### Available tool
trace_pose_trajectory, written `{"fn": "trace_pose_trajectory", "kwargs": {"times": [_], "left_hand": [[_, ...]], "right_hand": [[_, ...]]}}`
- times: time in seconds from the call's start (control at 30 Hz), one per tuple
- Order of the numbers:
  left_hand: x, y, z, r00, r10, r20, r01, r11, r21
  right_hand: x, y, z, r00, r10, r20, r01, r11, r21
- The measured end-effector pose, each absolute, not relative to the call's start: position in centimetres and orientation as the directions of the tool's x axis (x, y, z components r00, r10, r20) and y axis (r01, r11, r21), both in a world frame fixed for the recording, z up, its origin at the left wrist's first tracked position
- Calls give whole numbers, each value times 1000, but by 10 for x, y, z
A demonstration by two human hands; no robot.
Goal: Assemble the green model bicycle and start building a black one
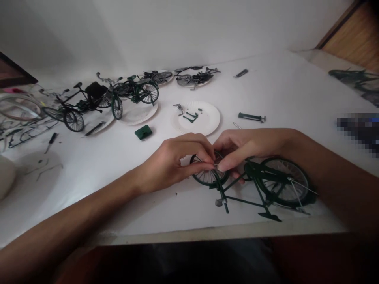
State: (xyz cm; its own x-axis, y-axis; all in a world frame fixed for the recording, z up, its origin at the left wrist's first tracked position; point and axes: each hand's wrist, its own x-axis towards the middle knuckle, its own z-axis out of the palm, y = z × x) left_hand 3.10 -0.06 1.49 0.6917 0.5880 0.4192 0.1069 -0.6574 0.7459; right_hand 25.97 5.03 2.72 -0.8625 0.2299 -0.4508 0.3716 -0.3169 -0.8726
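Observation:
A dark green model bicycle (254, 189) lies on its side on the white table, with spoked wire wheels. My left hand (174, 163) curls around the upper part of its left wheel (209, 175), and the fingers cover part of the rim. My right hand (245, 148) comes in from the right, and its fingertips pinch at the same wheel, meeting my left fingertips. Anything small between the fingertips is hidden. The other wheel (284, 181) lies beneath my right forearm, with thin wire pieces sticking out at its hub.
Behind my hands, a white paper plate (198, 118) holds small green and metal parts. Several finished or partial model bicycles (134, 92) and plates stand farther back. A green block (143, 132), a dark green part (251, 117) and a small tool (51, 142) lie on the table.

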Motion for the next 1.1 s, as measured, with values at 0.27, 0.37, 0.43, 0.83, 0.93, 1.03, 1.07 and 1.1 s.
{"fn": "trace_pose_trajectory", "kwargs": {"times": [0.27, 0.37, 0.43, 0.83, 0.93, 1.03, 1.07, 1.1], "left_hand": [[23, 6, 10, 522, 708, 475, 71, -591, 803], [20, 10, 7, 341, 819, 461, -16, -485, 875], [20, 13, 4, 318, 836, 447, -82, -445, 892], [25, 23, -14, 450, 851, 272, -206, -198, 958], [22, 28, -11, 442, 868, 224, -204, -146, 968], [13, 35, -5, 399, 891, 219, -127, -183, 975], [9, 38, -2, 386, 896, 222, -87, -205, 975], [5, 40, 1, 383, 896, 225, -50, -223, 974]], "right_hand": [[261, 52, 24, -850, 374, -372, 268, -303, -915], [259, 51, 23, -810, 501, -306, 175, -292, -940], [255, 49, 23, -739, 616, -273, 103, -297, -949], [240, 51, 16, -456, 887, -70, -229, -193, -954], [237, 50, 15, -434, 899, -55, -220, -164, -962], [235, 48, 15, -368, 930, -29, -154, -92, -984], [234, 48, 14, -347, 938, -20, -116, -65, -991], [234, 48, 14, -333, 943, -12, -70, -38, -997]]}}
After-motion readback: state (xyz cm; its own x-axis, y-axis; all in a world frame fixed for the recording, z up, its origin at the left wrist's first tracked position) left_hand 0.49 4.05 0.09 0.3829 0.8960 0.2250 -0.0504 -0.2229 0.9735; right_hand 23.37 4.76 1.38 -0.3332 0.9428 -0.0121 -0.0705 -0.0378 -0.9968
